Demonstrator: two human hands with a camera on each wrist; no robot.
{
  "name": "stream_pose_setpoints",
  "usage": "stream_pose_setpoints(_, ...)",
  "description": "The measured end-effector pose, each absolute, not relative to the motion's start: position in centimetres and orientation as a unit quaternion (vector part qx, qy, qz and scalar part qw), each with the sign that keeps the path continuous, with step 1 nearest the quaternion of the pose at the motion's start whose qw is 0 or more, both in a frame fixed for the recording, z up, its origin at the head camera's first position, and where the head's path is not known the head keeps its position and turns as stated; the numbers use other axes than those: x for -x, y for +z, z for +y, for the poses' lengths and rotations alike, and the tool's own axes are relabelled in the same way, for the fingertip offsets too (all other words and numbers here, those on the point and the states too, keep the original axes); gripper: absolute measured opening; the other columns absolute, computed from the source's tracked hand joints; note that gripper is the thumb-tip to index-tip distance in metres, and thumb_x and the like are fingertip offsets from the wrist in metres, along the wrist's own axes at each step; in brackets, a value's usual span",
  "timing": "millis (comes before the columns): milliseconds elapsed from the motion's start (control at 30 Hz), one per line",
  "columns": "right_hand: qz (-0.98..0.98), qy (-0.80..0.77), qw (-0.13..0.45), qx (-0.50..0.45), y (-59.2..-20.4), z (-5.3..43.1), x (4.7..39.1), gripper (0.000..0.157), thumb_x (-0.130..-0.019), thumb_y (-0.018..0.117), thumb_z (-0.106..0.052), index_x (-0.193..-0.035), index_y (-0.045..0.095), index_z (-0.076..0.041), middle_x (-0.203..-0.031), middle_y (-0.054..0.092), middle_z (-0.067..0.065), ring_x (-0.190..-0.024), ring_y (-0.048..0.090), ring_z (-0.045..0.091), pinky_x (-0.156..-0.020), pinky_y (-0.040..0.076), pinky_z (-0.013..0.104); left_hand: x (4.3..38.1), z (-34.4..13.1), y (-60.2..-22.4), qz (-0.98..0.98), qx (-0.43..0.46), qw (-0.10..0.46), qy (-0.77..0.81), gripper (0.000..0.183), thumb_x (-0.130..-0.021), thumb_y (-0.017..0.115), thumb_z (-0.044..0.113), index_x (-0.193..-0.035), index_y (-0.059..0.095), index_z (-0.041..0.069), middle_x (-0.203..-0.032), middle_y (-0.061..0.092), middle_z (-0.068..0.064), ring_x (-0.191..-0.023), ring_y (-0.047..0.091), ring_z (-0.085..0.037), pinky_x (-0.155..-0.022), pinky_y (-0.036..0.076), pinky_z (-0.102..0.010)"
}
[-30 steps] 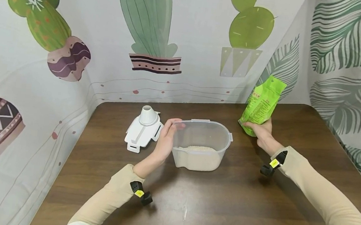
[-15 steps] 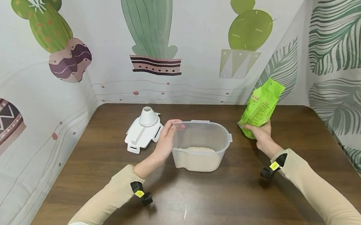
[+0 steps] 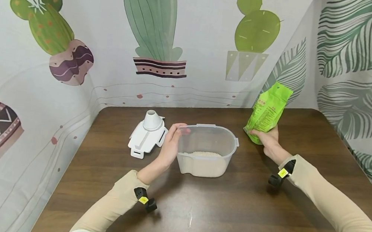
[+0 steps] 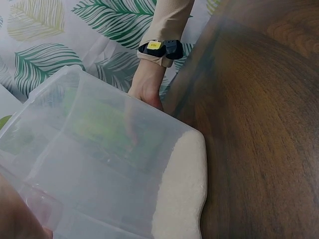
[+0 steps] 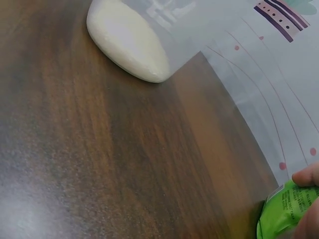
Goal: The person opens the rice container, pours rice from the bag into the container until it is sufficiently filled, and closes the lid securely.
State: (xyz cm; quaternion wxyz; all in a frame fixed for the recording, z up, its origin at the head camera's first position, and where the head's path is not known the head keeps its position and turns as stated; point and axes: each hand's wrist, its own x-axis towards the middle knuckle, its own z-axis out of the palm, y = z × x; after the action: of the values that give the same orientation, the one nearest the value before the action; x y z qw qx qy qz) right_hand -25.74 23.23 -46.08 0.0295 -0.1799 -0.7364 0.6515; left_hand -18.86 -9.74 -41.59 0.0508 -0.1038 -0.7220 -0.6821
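We note the left hand holding the left end of a translucent oblong plastic container, pale grains inside, on brown wooden surface; right hand grips a bright-green printed bag, right of the container.

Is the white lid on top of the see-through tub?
No, the white lid lies on the table, left of the see-through tub.
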Motion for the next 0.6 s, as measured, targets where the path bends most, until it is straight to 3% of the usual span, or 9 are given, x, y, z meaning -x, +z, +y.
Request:
stream_pose_setpoints(300,-0.738,0.653,0.017,0.168,-45.83,22.92,25.06,0.070,-0.078,0.074,-0.002,-0.129,0.033,-0.028,-0.101,0.047,-0.024,-0.092,0.050,-0.002,-0.092,0.040,0.023,18.78,-9.72,-41.48,-0.721,0.100,0.051,-0.684,0.031,-0.100,0.031,0.006,-0.122,0.050,-0.005,-0.115,0.060,-0.030,-0.116,0.054,-0.039,-0.111,0.031,-0.044)
stream_pose_setpoints(600,-0.734,0.658,0.029,0.167,-45.94,22.66,24.89,0.072,-0.076,0.074,0.000,-0.129,0.034,-0.026,-0.103,0.046,-0.024,-0.097,0.048,-0.001,-0.108,0.036,0.033,18.73,-9.73,-41.52,-0.724,0.102,0.048,-0.681,0.031,-0.101,0.031,0.007,-0.123,0.050,-0.004,-0.116,0.060,-0.029,-0.117,0.054,-0.038,-0.112,0.030,-0.045)
